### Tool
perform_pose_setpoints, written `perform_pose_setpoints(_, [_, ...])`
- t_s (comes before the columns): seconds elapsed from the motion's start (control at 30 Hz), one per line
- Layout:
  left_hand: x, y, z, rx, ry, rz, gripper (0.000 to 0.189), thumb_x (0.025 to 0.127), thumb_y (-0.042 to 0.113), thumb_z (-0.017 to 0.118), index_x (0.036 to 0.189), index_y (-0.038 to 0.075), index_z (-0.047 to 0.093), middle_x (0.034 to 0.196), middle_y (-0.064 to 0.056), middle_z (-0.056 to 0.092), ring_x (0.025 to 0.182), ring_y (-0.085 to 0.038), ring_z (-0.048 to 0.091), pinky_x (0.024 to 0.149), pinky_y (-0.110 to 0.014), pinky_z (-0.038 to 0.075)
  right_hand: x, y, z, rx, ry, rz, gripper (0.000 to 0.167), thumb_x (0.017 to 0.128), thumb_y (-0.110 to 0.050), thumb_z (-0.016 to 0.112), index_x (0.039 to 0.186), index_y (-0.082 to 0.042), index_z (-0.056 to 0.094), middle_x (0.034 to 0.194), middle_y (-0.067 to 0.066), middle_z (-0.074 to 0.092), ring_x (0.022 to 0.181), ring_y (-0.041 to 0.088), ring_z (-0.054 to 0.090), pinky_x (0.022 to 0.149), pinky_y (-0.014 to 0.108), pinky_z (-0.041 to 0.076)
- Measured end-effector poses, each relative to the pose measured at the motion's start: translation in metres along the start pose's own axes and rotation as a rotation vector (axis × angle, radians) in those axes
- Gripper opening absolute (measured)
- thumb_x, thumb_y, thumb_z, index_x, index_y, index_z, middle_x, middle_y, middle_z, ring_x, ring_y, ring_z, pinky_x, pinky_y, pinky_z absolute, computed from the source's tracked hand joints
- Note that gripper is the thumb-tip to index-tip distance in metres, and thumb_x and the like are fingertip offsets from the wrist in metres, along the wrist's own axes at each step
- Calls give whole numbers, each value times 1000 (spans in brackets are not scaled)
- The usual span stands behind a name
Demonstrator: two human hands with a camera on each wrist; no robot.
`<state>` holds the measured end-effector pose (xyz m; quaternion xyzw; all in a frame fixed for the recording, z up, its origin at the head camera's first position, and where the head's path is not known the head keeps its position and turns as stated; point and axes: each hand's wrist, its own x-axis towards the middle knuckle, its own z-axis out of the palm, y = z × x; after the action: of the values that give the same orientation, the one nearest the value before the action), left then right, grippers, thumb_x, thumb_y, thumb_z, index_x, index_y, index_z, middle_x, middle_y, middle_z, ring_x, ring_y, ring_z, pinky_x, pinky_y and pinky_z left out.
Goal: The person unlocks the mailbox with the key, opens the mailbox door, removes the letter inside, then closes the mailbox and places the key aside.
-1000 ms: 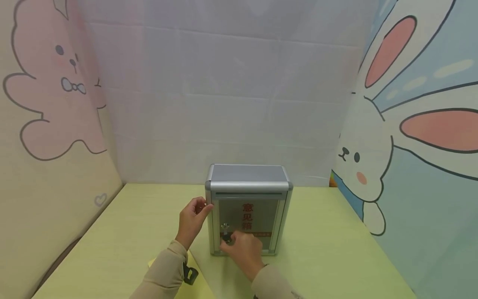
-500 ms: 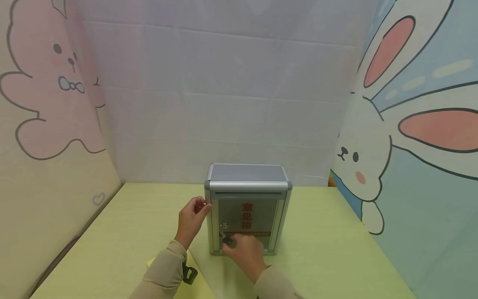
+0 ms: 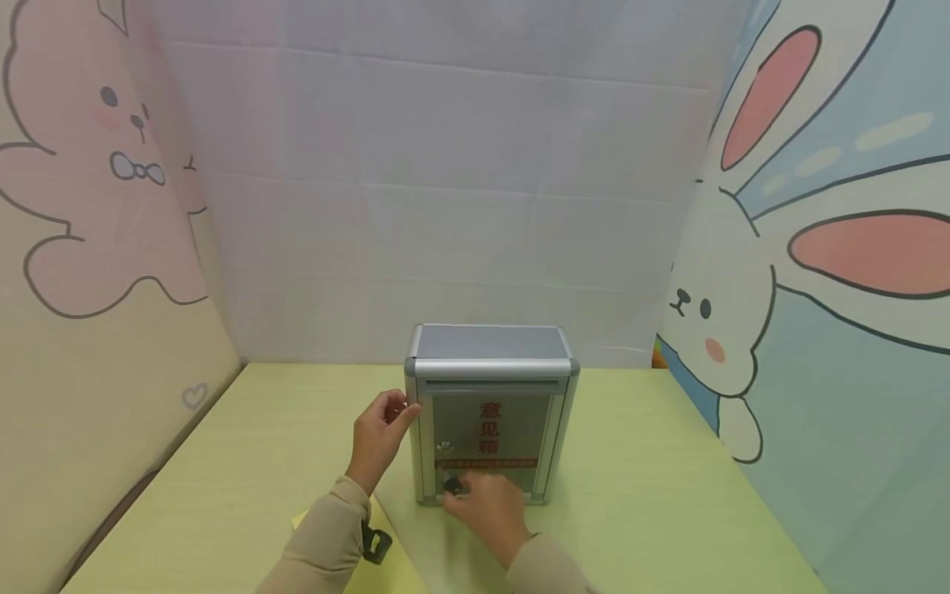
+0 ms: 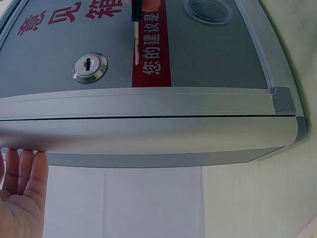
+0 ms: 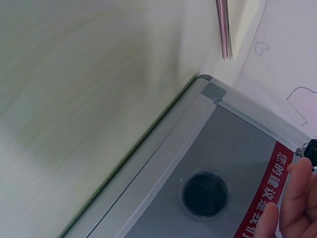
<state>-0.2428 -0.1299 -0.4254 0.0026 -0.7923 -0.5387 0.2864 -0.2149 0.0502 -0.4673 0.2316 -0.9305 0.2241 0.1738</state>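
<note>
A grey metal suggestion box (image 3: 490, 342) with red Chinese lettering stands upright on the table. My right hand (image 3: 491, 507) pinches a key (image 3: 452, 485) by its black head, in front of the door's lower left part. In the left wrist view, the key's blade (image 4: 136, 44) points toward the near edge, apart from the round lock (image 4: 90, 67), whose slot is bare. My left hand (image 3: 378, 441) steadies the box's left side; in the left wrist view its straight fingertips (image 4: 37, 161) touch the side wall. The right wrist view shows the right hand's fingers (image 5: 297, 193) near the red strip.
Yellow paper (image 3: 382, 557) lies on the pale table (image 3: 653, 495) beneath the left forearm. The right wrist view shows a stack of coloured sheets (image 5: 224, 29) beyond the box's corner. A round clear ring (image 5: 205, 195) sits on the door. Cartoon-printed walls flank the table.
My right hand has moved slightly down with the key, which is now farther below the lock. The left hand keeps its place on the box's side.
</note>
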Motion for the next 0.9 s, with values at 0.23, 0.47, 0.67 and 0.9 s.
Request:
perform_pose_setpoints(0.23, [0, 1, -1, -12, 5, -8, 16, 84, 3, 71, 92, -5, 60, 80, -10, 60, 68, -8, 53, 62, -21, 45, -3, 3, 1, 6, -21, -12, 24, 76, -34, 71, 77, -10, 73, 41, -13, 39, 40, -5, 20, 35, 13, 21])
perform_pose_setpoints(0.47, [0, 0, -1, -2, 1, 0, 17, 84, 4, 71, 92, -5, 59, 79, -9, 60, 67, -7, 53, 61, -21, 46, -8, 3, 3, -30, -44, 10, 25, 75, -35, 68, 78, -11, 74, 44, -12, 43, 40, -2, 24, 35, 15, 23])
perform_pose_setpoints(0.67, [-1, 1, 0, -1, 6, 6, 16, 84, 3, 71, 91, -5, 59, 78, -9, 60, 66, -6, 52, 60, -21, 45, -10, 4, 8, -54, -46, 21, 25, 73, -37, 68, 78, -13, 74, 48, -11, 47, 43, 1, 29, 36, 17, 25])
perform_pose_setpoints(0.9, [0, 2, -1, -11, -11, -32, 16, 85, 4, 71, 92, -5, 59, 80, -9, 60, 67, -9, 53, 61, -21, 45, -13, 4, 9, -81, -69, 28, 24, 74, -38, 69, 79, -16, 75, 48, -11, 45, 44, 1, 29, 36, 17, 26])
